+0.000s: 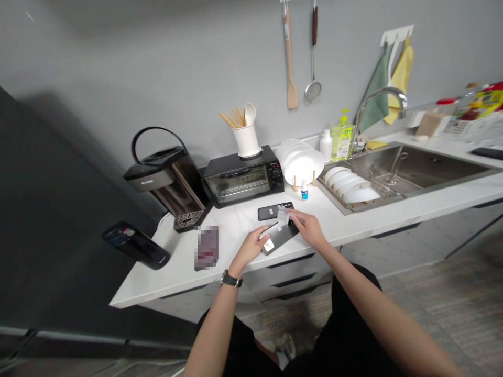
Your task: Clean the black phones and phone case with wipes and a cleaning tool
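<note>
My left hand [250, 245] grips the near left end of a flat dark grey phone [282, 239], which bears a small white label. A crumpled white wipe [283, 215] is pinched in the fingers of my right hand [308, 226], against the phone's far side. Behind it, a second dark phone or phone case [270, 212] lies flat on the white countertop [236, 220]. Close by stands a small white spray bottle [304, 191] with a blue label. My right fingertips partly hide the phone's right end.
A toaster oven [243, 180] with a utensil holder [247, 140] on top stands behind. Left are a water dispenser [168, 183], a dark cylindrical flask [137, 245] and a blurred-out item [207, 247]. Right are racked plates [301, 163] and a sink [436, 162].
</note>
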Action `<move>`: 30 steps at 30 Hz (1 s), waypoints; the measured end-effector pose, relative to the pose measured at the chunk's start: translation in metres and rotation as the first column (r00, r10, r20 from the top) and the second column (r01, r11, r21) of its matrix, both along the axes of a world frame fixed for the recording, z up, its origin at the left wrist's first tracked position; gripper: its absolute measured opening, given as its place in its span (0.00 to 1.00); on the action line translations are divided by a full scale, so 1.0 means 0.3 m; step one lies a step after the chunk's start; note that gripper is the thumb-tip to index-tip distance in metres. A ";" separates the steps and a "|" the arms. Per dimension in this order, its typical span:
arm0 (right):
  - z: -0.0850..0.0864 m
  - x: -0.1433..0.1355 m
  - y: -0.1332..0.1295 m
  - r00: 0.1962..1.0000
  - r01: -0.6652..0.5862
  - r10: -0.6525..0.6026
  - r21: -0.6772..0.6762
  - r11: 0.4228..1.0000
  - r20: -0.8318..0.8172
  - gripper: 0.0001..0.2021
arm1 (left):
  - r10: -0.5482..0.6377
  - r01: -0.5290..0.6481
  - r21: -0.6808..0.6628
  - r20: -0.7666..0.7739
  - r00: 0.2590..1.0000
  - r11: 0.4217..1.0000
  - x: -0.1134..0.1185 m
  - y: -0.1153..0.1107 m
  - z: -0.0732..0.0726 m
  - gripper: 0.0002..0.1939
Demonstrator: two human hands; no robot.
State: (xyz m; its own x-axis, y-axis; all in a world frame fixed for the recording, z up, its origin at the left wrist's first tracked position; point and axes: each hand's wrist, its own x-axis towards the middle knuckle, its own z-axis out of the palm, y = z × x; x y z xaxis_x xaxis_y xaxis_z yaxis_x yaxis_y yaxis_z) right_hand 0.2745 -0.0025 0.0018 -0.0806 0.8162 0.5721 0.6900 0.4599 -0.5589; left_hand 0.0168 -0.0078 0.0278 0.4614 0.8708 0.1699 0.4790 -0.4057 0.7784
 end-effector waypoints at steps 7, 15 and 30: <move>-0.033 -0.022 -0.082 0.969 0.031 -0.016 -0.056 0.998 0.248 0.19 | 0.031 0.025 0.197 -0.278 0.960 0.980 0.042 0.001 -0.028 0.19; -0.032 -0.032 -0.082 0.953 0.110 -0.076 -0.100 0.989 0.292 0.19 | 0.043 0.009 0.226 -0.225 0.973 0.974 0.007 -0.118 -0.043 0.36; -0.004 -0.258 -0.258 0.921 -0.229 0.242 -0.078 0.970 0.304 0.22 | 0.190 -0.122 0.301 -0.210 0.959 0.946 0.015 -0.161 -0.063 0.42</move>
